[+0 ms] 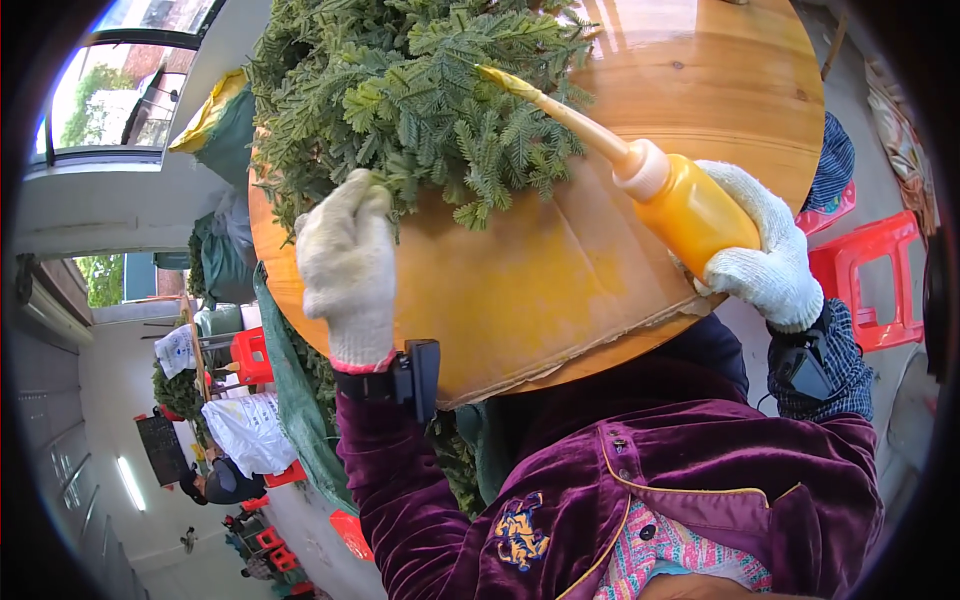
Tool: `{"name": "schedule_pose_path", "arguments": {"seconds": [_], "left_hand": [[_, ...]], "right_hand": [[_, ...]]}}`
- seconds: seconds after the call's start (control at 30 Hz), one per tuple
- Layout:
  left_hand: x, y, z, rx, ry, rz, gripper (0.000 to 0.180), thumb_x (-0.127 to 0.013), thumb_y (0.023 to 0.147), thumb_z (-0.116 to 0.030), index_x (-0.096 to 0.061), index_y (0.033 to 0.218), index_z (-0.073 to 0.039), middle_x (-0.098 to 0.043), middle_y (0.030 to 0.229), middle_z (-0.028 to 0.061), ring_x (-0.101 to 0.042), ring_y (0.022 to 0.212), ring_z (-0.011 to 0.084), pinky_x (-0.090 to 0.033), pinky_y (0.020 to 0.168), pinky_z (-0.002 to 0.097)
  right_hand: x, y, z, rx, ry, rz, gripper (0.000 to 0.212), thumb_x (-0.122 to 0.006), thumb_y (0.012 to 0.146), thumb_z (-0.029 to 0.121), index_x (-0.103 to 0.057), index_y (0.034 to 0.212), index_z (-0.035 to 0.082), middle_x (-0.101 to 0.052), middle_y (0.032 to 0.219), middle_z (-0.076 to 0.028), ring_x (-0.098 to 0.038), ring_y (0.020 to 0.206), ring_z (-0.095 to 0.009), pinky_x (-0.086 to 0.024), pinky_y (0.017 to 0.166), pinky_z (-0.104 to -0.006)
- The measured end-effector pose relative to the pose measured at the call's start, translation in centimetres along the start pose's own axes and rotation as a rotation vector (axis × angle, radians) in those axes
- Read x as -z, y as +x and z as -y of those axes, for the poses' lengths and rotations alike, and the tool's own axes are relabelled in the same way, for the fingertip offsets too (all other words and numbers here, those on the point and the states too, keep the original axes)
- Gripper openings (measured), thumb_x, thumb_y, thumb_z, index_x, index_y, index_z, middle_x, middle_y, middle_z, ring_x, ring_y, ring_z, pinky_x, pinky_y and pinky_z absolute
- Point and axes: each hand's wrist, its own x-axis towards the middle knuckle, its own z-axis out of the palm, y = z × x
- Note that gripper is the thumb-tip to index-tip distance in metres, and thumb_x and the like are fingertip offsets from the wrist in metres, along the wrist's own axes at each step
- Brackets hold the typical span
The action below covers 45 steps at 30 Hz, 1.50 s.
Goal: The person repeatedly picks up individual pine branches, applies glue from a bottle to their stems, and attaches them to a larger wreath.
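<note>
A thick pile of green fir sprigs (430,110) covers the far left part of the round wooden table. My left hand (348,265), in a white knit glove, has its fingers curled together at the near edge of this pile. They pinch a sprig's tip, most of which the fingers hide. In my gloved right hand (765,250) is a yellow squeeze bottle (695,212), tilted so its long nozzle points up and left. The nozzle's yellow-smeared tip lies over the middle of the greenery.
Cardboard (540,290) with yellow stains lies on the wooden table (720,75) before me. A red plastic stool (868,275) stands at the right. Green sheeting (290,390) hangs by the table's left edge. Sacks, stools and another person (228,482) are farther left.
</note>
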Motion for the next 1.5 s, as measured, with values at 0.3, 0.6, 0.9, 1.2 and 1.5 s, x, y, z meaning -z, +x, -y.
{"name": "schedule_pose_path", "arguments": {"seconds": [0.3,0.6,0.9,1.2,1.5], "left_hand": [[5.8,-0.4,1.1,0.326,-0.228,-0.126,0.028,-0.069,0.101,-0.010,-0.068,0.124,0.005,-0.073,0.115,0.0100,-0.067,0.104,0.0145,-0.053,0.095,0.0289],[9.0,-7.0,-1.0,0.439,-0.637,0.233,0.029,-0.068,0.101,-0.007,-0.067,0.127,0.007,-0.074,0.117,0.0118,-0.068,0.106,0.0165,-0.052,0.101,0.0311],[6.9,-8.4,-0.2,0.580,-0.283,0.529,0.032,-0.068,0.098,-0.010,-0.069,0.128,0.003,-0.075,0.119,0.0122,-0.070,0.107,0.0149,-0.054,0.096,0.0289],[6.1,-7.9,-0.2,0.425,-0.034,0.559,0.033,-0.072,0.095,-0.017,-0.073,0.127,-0.007,-0.076,0.116,0.0125,-0.074,0.105,0.0225,-0.055,0.094,0.0327],[5.8,-8.8,-0.5,0.371,0.048,0.525,0.034,-0.069,0.097,-0.012,-0.070,0.130,-0.004,-0.075,0.119,0.0126,-0.072,0.106,0.0185,-0.055,0.095,0.0306]], "right_hand": [[-0.7,0.3,0.4,-0.036,-0.089,-0.087,0.095,-0.088,0.064,0.045,-0.055,0.142,0.000,-0.069,0.100,-0.008,-0.065,0.077,-0.013,-0.051,0.068,-0.0240],[-1.0,0.2,-0.4,0.085,-0.187,-0.089,0.089,-0.087,0.069,0.039,-0.056,0.143,0.000,-0.069,0.114,-0.009,-0.067,0.097,-0.014,-0.052,0.081,-0.0265],[-1.0,-0.3,0.5,0.170,-0.402,0.033,0.100,-0.092,0.069,0.039,-0.050,0.148,-0.005,-0.060,0.141,-0.019,-0.062,0.126,-0.027,-0.048,0.107,-0.0379],[-1.6,-1.7,3.3,0.410,-0.791,0.339,0.082,-0.089,0.072,0.023,-0.056,0.142,-0.007,-0.064,0.135,-0.022,-0.065,0.120,-0.032,-0.048,0.104,-0.0391],[-4.2,-0.5,3.0,0.530,-0.888,0.366,0.078,-0.087,0.069,0.017,-0.060,0.139,-0.005,-0.069,0.116,-0.022,-0.069,0.104,-0.038,-0.054,0.092,-0.0405]]}}
